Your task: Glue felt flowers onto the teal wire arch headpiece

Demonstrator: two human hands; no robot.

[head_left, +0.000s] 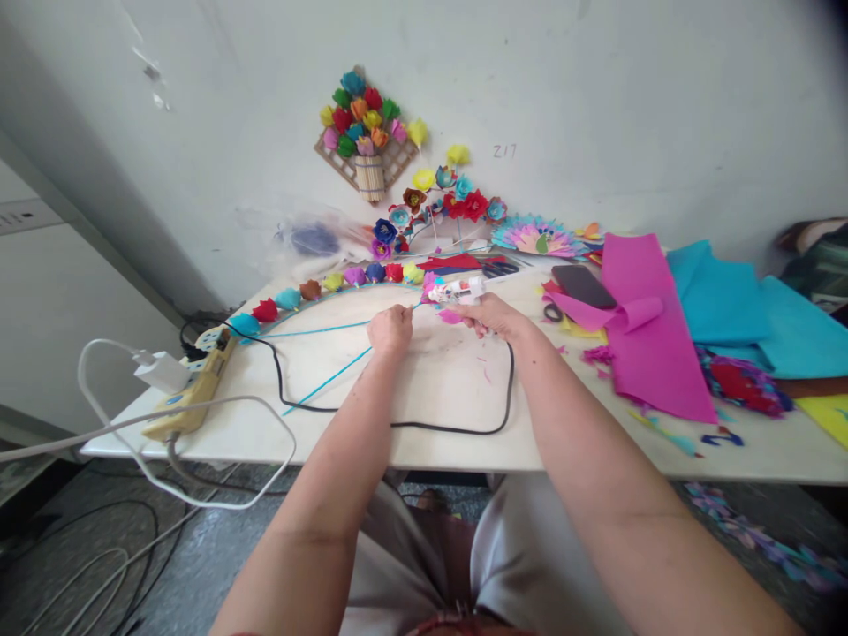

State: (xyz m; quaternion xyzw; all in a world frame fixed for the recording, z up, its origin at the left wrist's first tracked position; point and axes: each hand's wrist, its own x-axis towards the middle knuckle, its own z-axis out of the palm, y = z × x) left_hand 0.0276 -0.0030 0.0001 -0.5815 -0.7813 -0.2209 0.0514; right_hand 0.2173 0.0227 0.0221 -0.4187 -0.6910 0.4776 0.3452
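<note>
My left hand (390, 330) is closed, pinching a thin blue stem (329, 381) that slants down to the left. A white hot glue gun (457, 291) is gripped in my right hand (488, 316), its nozzle pointing left toward a pink paper flower (430, 284) above my left hand. A loose pink paper petal (450, 316) shows just below the gun. Behind my hands curves a garland of colored paper flowers (311, 289) on a blue wire. What the nozzle touches is too small to tell.
A black cord (457, 429) loops across the white table. On the left lies a yellow power strip (192, 389) with a white charger (161, 373). Pink paper (655, 344), blue paper (715, 296), a phone (583, 287) and scraps lie right. Scissors (500, 268) rest behind my hands.
</note>
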